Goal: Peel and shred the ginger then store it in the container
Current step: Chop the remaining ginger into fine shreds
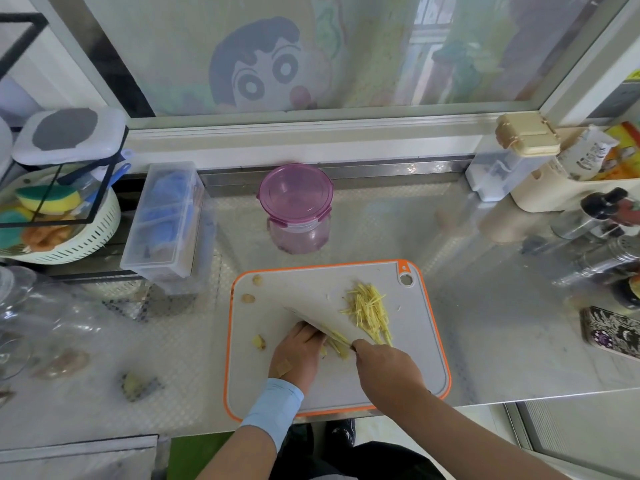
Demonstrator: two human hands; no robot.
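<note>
the board [277, 296] lay at the near edge of the worktop [502, 306], close to the person, so both hands could work over it without reaching. the left hand [299, 351] sat knuckles up with its fingers curled down onto the ginger [337, 348], pinning the uncut slices flat; the fingertips were hidden behind the blade, which seemed the point of the curl, as it kept them tucked away from the edge. the right hand [388, 368] was clenched round the handle of the knife [317, 325], coming in from the right with the wrist low and the blade slanting away to the upper left, its edge down on the ginger just beside the left knuckles. the finished shreds [370, 313] lay in a loose heap on the right of the board, apart from the blade, likely pushed there to keep the cutting spot free. small scraps [258, 341] sat near the left rim, and a bit of peel [136, 384] lay off the board on the worktop. the container [298, 209] stood behind the board with its purple lid on, within reach for the storing step, not yet begun.
</note>
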